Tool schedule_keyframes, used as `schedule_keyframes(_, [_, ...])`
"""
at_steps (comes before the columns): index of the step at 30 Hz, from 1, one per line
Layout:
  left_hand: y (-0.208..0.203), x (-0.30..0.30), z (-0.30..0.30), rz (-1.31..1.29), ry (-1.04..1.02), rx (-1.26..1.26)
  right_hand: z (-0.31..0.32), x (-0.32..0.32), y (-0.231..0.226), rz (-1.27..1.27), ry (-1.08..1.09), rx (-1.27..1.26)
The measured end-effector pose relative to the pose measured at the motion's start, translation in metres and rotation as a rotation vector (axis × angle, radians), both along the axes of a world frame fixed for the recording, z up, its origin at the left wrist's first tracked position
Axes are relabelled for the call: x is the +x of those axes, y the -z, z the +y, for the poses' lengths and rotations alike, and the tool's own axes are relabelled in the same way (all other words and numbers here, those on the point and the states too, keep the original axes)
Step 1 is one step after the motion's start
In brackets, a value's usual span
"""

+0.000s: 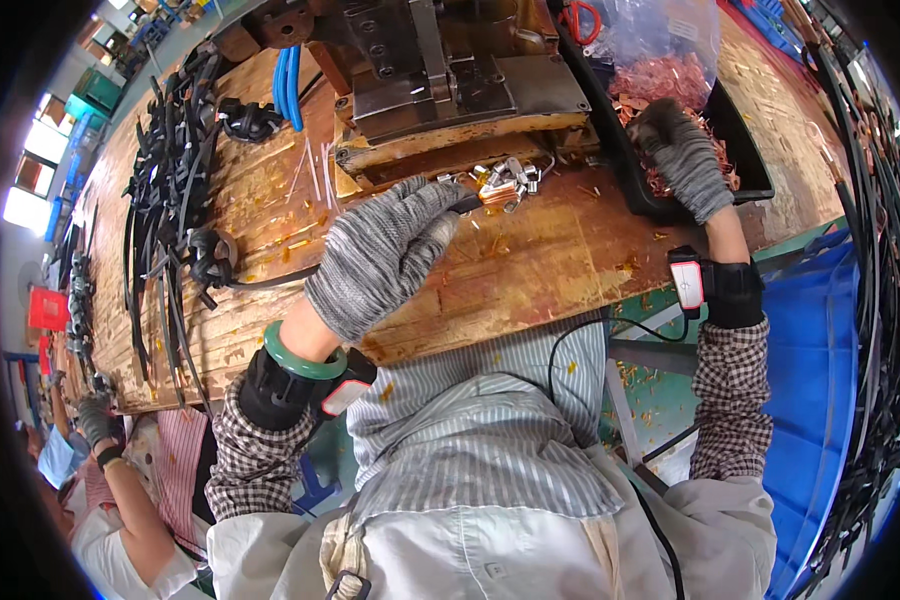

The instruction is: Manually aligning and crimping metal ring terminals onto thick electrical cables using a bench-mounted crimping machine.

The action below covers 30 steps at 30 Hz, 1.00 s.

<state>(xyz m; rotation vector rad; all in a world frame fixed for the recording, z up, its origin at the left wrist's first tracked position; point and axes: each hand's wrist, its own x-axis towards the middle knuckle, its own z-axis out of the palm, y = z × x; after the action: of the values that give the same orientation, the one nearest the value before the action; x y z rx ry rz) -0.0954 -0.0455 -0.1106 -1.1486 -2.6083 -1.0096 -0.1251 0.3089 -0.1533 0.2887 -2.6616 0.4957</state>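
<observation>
My left hand [380, 255], in a grey knitted glove, is closed round a black cable [465, 203]. The cable's stripped copper end [497, 193] sticks out past the fingertips, beside a small heap of silvery metal pieces [518, 176] at the press's front edge. My right hand [682, 155], gloved alike, is over a black tray [660, 205], among small copper-coloured pieces [725, 160]. Its fingers are curled downward, and what they hold, if anything, is hidden.
A dark metal press [450, 90] stands at the table's back. Black cables [170, 170] lie at the left, with blue tubing [288, 88] near them. A clear bag [665, 40] and red-handled scissors [578, 22] are by the tray. Another person's gloved hand [97, 420] shows far left.
</observation>
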Motion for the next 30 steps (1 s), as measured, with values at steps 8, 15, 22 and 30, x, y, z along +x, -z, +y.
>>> schedule_keyframes(8, [0.003,-0.002,-0.001,0.060,0.006,-0.020,-0.022,0.018,-0.027,-0.055,-0.438,-1.577])
schedule_keyframes(15, [-0.005,0.000,0.000,0.027,0.021,-0.017,-0.084,0.044,-0.046,-0.190,-0.408,-1.339])
schedule_keyframes(22, [-0.002,0.000,0.000,0.064,-0.003,-0.039,-0.104,0.049,-0.059,-0.733,-0.294,-0.953])
schedule_keyframes(30, [0.001,0.000,0.000,0.078,0.027,-0.014,-0.107,0.037,-0.051,-0.793,-0.471,-0.927])
